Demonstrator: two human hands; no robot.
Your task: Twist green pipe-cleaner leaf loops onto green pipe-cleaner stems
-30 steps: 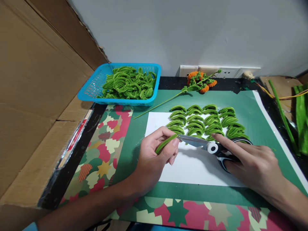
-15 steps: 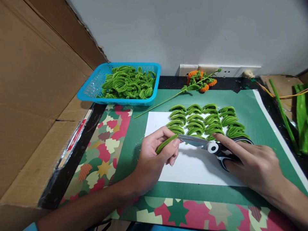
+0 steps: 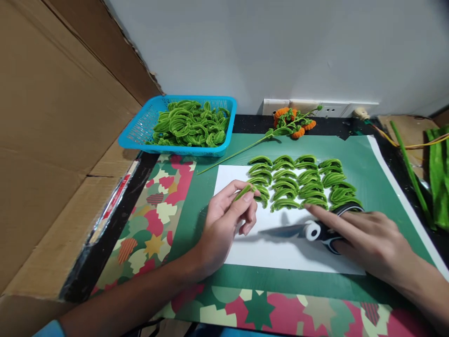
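Note:
My left hand point(image 3: 226, 224) pinches a short green pipe-cleaner piece point(image 3: 243, 192) between thumb and fingers, over the left part of a white sheet point(image 3: 280, 252). My right hand point(image 3: 365, 241) grips black-and-white scissors point(image 3: 308, 230), whose closed blades point left, low over the sheet. The forefinger lies stretched along the handle. Several curved green pipe-cleaner leaves point(image 3: 301, 180) lie in rows at the sheet's far edge, just beyond both hands.
A blue basket point(image 3: 140, 133) full of green leaves stands at the back left. An orange-flowered stem point(image 3: 291, 120) lies by the wall sockets point(image 3: 329, 108). Green stems and fabric point(image 3: 435, 173) sit at the right edge. Cardboard point(image 3: 52, 140) walls the left side.
The scissors have drawn away from the green piece, down and to the right. My left hand lifted the piece slightly toward the rows of leaves.

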